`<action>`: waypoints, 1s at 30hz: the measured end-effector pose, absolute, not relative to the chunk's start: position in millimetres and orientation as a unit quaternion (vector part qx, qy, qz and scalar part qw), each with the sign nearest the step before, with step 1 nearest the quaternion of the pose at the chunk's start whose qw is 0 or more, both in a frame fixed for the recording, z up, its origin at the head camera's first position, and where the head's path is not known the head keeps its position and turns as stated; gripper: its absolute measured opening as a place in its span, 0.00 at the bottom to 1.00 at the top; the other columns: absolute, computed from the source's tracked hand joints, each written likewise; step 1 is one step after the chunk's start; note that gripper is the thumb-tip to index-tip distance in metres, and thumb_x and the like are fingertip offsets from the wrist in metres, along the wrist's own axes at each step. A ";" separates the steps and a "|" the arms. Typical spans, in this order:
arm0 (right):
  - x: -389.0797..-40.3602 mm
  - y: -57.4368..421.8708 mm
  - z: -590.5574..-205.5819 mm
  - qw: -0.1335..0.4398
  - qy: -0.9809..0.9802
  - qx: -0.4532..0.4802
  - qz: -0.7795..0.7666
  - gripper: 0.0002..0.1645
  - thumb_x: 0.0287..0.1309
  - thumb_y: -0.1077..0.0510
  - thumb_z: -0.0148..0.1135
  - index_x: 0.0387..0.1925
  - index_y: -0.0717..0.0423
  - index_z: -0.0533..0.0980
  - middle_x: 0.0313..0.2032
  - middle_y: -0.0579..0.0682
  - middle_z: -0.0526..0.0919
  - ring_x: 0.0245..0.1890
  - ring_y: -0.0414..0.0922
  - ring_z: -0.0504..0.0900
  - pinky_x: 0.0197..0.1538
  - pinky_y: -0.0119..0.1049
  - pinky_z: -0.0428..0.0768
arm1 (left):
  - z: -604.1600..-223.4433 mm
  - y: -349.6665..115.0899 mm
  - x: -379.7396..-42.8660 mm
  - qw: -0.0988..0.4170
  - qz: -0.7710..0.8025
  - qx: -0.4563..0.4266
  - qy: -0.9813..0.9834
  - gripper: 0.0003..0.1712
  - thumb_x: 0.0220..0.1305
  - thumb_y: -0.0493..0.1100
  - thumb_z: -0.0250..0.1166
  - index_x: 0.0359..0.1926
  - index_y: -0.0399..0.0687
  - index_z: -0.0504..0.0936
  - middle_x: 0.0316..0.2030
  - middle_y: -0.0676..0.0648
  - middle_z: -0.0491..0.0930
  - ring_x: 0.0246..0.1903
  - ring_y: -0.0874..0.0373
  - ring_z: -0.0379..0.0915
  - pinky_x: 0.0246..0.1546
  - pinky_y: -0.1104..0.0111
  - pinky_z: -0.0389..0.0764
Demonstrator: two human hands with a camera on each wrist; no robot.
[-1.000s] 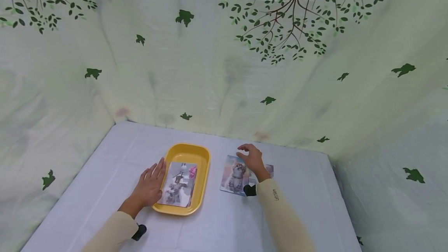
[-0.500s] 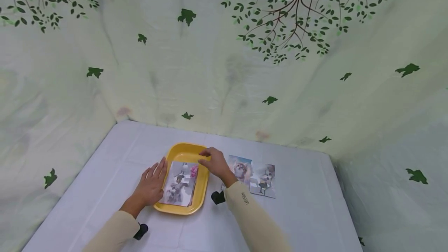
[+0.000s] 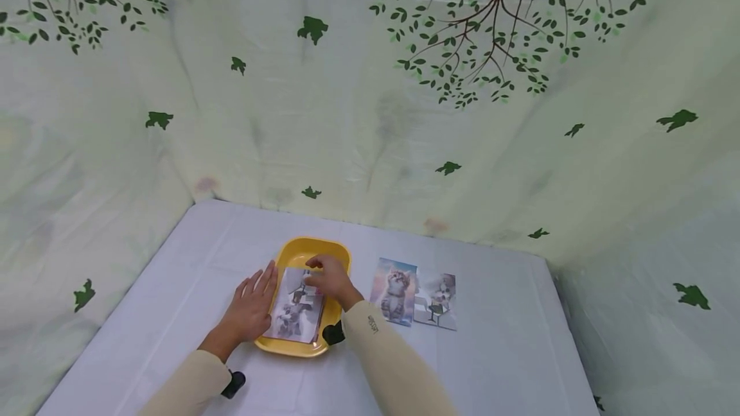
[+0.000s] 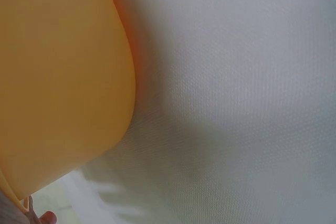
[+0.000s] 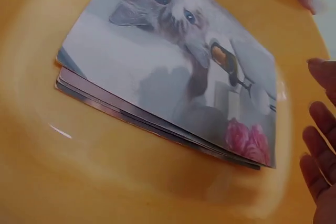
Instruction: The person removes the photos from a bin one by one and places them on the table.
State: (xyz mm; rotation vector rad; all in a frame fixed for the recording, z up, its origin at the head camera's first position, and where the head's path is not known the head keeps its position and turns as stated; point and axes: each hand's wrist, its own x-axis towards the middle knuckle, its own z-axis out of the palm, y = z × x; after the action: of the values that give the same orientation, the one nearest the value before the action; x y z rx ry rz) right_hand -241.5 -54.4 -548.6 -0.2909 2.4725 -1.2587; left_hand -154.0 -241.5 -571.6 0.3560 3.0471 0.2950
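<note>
A yellow tray (image 3: pixel 303 350) holds a small stack of picture cards (image 3: pixel 289 321); the top one shows a kitten, a glass and pink flowers. My left hand (image 3: pixel 250 307) rests its straight fingers along the tray's left rim. Over the far right corner of the stack hovers my right hand (image 3: pixel 331 278), its fingers loosely bent. In the right wrist view, these fingers (image 5: pixel 317 140) stand apart from the cards (image 5: pixel 157 72) with nothing between them. The left wrist view is filled by the tray's outer wall (image 4: pixel 63 77), with only a fingertip at the bottom.
Right of the tray, a kitten card (image 3: pixel 393 294) lies on the white tablecloth (image 3: pixel 509 326), beside another card (image 3: pixel 437 303) with a kitten and a glass. A leaf-printed curtain (image 3: pixel 370 114) rises behind the table and along both sides.
My right hand has moved left from the two loose cards to above the stack in the tray, uncovering both loose cards. My left hand has stayed at the tray's rim.
</note>
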 end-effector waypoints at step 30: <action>-244.5 -77.0 -569.0 0.167 0.923 -0.053 -0.343 0.24 0.52 0.51 0.71 0.51 0.54 0.81 0.45 0.44 0.84 0.49 0.45 0.78 0.62 0.47 0.60 | -568.2 -241.9 -153.1 0.039 0.094 0.110 0.989 0.51 0.51 0.38 0.61 0.72 0.30 0.46 0.74 0.35 0.42 0.69 0.34 0.44 0.67 0.40 0.48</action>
State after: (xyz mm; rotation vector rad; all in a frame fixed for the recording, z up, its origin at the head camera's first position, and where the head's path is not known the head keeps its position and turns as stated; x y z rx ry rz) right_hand -244.5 -77.0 -569.0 -0.1506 2.6272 -0.9751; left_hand -153.1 -241.9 -568.2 0.3361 3.0314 0.2893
